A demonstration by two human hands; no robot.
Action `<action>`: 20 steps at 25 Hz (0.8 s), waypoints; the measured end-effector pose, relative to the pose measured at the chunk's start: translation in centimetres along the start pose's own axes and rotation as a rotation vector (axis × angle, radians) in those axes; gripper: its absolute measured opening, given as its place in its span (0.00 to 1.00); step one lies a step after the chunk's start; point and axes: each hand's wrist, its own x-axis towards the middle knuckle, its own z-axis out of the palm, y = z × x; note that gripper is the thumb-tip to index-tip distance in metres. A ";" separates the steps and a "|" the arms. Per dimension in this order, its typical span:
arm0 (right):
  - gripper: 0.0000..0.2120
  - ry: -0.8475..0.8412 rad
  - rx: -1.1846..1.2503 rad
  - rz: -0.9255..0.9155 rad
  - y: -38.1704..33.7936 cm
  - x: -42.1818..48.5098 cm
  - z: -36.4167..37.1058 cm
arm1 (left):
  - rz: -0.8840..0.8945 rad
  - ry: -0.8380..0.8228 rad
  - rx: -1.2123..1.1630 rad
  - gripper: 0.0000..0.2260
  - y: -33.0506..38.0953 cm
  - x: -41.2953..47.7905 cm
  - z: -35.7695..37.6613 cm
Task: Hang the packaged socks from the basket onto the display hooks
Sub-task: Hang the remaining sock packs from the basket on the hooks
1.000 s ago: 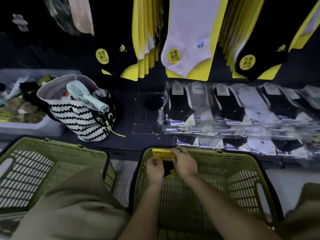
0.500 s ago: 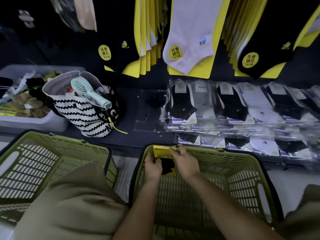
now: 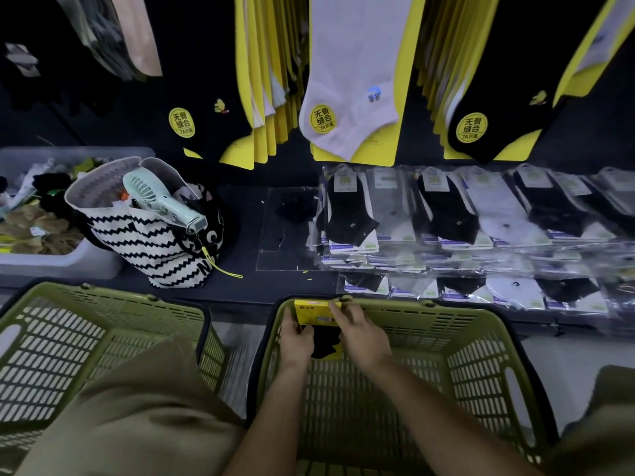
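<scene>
The left hand point(image 3: 296, 338) grips the left edge of a yellow-carded pack of black socks point(image 3: 319, 329), and the right hand point(image 3: 360, 333) pinches its top right corner. The pack stands against the far wall of the right basket point(image 3: 481, 365), just below the rim. To do this step well, I would lift the pack straight up clear of the rim, keep the card flat and find its hanging hole before reaching for a hook; the hooks themselves are out of view.

Counted from the left: one white bin point(image 3: 44, 262), one striped bag point(image 3: 154, 245) with one small fan point(image 3: 161, 201) in it, two green baskets, the left basket point(image 3: 86, 324) showing no packs, and three bunches of hanging yellow packs point(image 3: 350, 97) above the shelf.
</scene>
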 end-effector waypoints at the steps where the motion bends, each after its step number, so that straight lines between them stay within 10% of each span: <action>1: 0.33 0.009 0.026 -0.003 0.1 -0.1 0.2 | -0.002 -0.001 0.017 0.29 0.0 0.0 0.0; 8: 0.07 0.104 0.292 0.077 -0.3 1.1 -0.6 | 0.018 0.060 0.128 0.18 0.0 0.3 0.3; 20: 0.06 0.368 0.806 -0.055 6.8 -4.2 -13.7 | 0.459 -0.198 0.047 0.04 9.5 -8.2 4.3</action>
